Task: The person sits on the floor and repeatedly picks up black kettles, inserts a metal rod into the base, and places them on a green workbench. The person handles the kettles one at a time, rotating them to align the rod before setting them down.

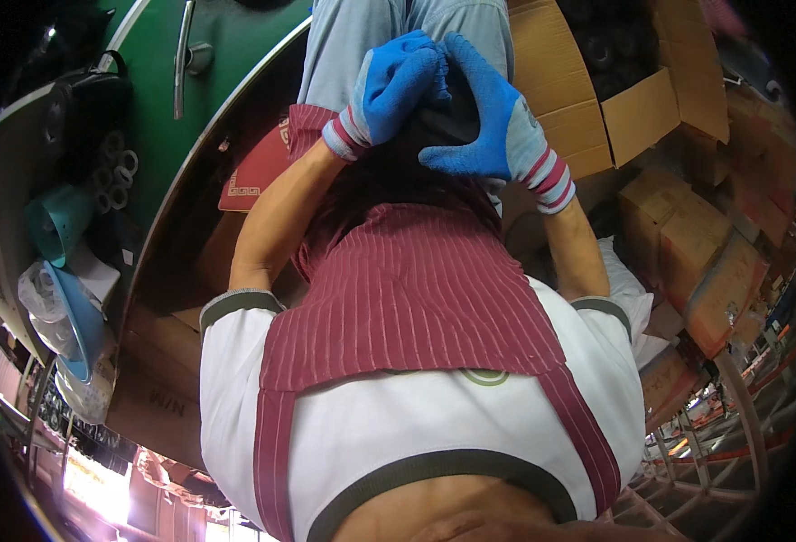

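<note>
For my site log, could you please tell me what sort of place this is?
Probably a warehouse or stockroom: stacked cardboard boxes, a wire cart, and the person wears blue work gloves and an apron.

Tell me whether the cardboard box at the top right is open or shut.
Open. The cardboard box has its flaps folded outward, and dark contents show inside. What those contents are, cannot tell. Both gloved hands are away from it.

Blue gloves [470, 108] with striped cuffs, maroon striped apron [416, 298], white shirt [434, 425], brown cardboard boxes [705, 253].

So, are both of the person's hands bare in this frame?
No: the left hand and the right hand each wear a blue rubber-coated work glove with a striped knit cuff, held together above the dark red striped apron.
</note>
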The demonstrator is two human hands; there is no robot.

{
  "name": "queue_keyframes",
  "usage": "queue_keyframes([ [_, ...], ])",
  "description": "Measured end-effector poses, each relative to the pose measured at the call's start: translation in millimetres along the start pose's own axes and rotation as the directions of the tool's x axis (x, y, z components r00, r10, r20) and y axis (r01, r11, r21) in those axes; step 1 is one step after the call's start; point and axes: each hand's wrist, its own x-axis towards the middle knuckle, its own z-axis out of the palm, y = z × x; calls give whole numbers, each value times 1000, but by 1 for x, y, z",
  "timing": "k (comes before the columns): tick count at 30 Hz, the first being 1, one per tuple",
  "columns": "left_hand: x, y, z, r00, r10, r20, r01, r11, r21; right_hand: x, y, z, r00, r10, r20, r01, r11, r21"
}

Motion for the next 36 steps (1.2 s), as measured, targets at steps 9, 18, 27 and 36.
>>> queue_keyframes([
  [9,-13,4,4,990,-138,-37,133,984,-120,2,-7,-3,995,-101,6,100,992,76],
  [18,-6,41,9,997,76,21,-79,955,285,4,-4,-51,981,-189,36,162,913,375],
  [27,-8,45,70,935,5,-354,252,693,675,-52,-15,-17,957,-129,-260,153,985,75],
  [36,-24,-4,21,992,34,120,-107,731,674,-68,21,11,879,-23,-476,180,941,287],
])
